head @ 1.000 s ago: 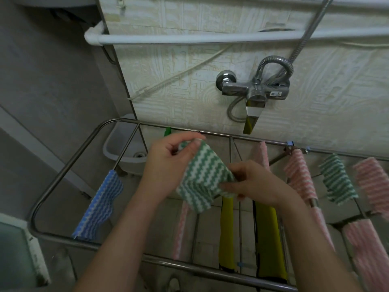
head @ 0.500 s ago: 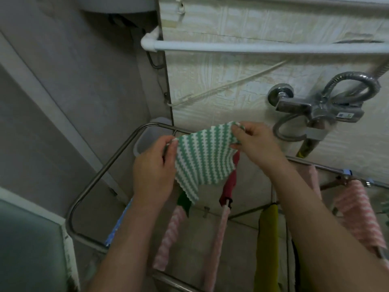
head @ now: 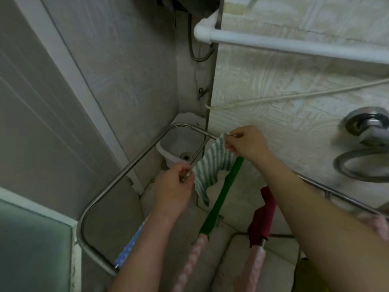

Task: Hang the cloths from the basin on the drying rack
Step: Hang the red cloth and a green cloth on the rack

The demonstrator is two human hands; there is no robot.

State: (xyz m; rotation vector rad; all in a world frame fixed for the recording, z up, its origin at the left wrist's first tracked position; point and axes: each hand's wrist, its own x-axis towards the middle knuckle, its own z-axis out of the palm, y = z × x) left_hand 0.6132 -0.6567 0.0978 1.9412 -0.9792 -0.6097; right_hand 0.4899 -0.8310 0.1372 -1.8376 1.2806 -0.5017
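A home bathroom: tiled wall (head: 294,98), shower tap (head: 366,127), white pipe (head: 294,44), small corner basin (head: 179,144).

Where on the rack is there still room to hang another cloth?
Bare rail runs along the rack's left side and round its near-left corner. The crossbar where both hands, left and right, spread the green-and-white cloth is being filled. Right of it is crowded: green cloth, dark red cloth, pink cloths.
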